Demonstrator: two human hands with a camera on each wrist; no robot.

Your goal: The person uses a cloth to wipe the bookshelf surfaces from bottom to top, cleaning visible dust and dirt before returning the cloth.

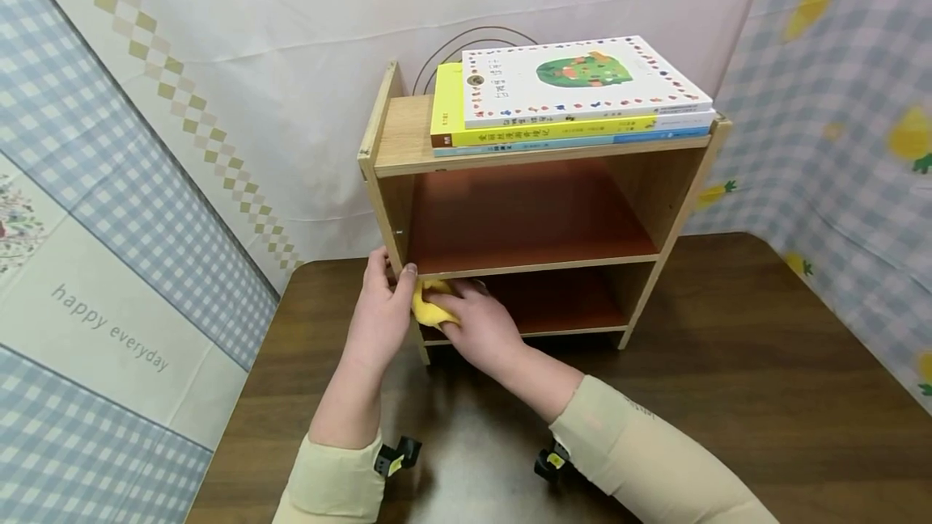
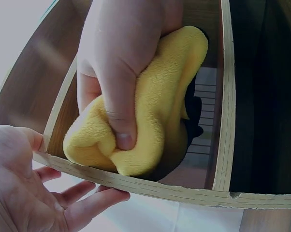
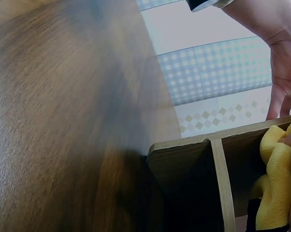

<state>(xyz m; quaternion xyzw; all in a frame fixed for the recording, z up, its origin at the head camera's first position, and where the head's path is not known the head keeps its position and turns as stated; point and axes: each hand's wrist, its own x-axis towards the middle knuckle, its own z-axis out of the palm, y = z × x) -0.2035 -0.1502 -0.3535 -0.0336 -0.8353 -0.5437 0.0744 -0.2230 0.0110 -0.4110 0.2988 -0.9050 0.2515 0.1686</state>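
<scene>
A small wooden bookshelf (image 1: 409,132) stands on the table. My left hand (image 1: 377,314) grips its left side panel, thumb at the front edge and fingers along the outer face. Inside the lower compartment, against that same panel, my right hand (image 1: 482,323) holds a bunched yellow cloth (image 1: 429,310). The left wrist view shows the right thumb pressed into the plush cloth (image 2: 172,92), which has a dark underside. Only part of the cloth (image 3: 277,188) appears in the right wrist view.
Several books (image 1: 582,83) lie stacked on the bookshelf's top board. The brown table (image 1: 757,395) extends around the bookshelf. Patterned cloth hangings (image 1: 291,14) stand behind and at both sides. A black wrist camera (image 1: 398,456) sits at the left cuff, another (image 1: 551,459) at the right.
</scene>
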